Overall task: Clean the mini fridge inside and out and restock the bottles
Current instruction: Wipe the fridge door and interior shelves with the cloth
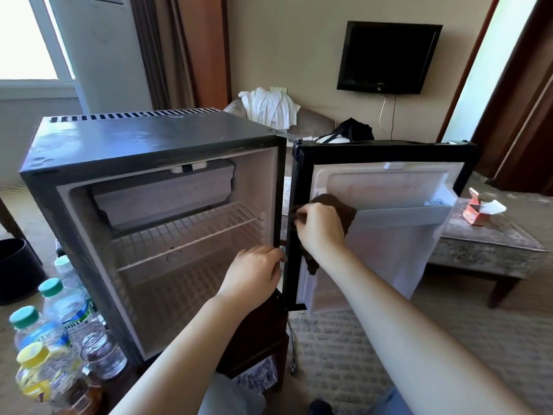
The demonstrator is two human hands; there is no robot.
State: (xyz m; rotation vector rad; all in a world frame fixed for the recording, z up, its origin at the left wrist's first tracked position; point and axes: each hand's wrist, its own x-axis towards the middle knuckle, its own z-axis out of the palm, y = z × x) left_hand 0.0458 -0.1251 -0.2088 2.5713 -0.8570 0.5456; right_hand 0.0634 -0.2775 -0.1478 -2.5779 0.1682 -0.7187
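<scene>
Midway, I judge: my right hand grips a dark brown cloth on the door of the grey metal mini fridge, left hand clasps its frame; plastic bottles beside it, unstocked.

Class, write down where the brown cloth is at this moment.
In the head view, the brown cloth is right of centre, gripped by the right hand against the inside of the open fridge door, near its hinge edge.

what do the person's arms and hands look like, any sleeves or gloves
No sleeves or gloves show. The left hand and the right hand are bare, as are both arms down to the picture's edge. No watch, band or ring is visible.
</scene>
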